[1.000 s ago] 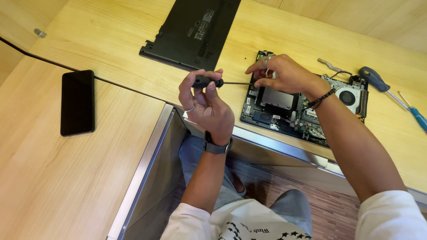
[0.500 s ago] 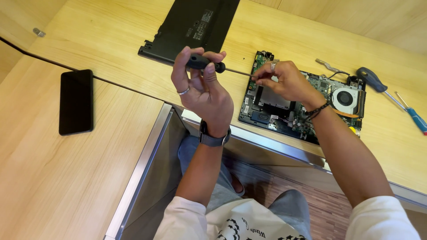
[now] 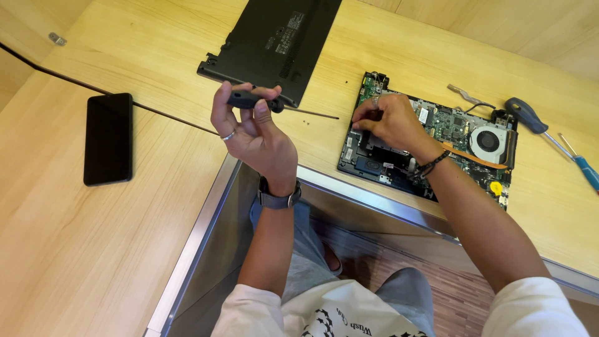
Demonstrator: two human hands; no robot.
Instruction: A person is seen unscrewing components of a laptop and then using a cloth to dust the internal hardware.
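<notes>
my left hand [image 3: 253, 131] pinches the screwdriver [image 3: 262, 103] by its dark handle, raised above the desk [image 3: 156, 56]; it seems light and stiff, its thin shaft pointing toward my right hand [image 3: 387, 122], whose fingers press curled on the fragile-looking board [image 3: 449, 134].

The picture is bright and warm all over. Soft light falls on the wooden desk [image 3: 93, 249], and shadows there are faint. Below the desk edge it gets darker. Everything looks sharp. Near the desk's far corners, lines bend a little.
</notes>
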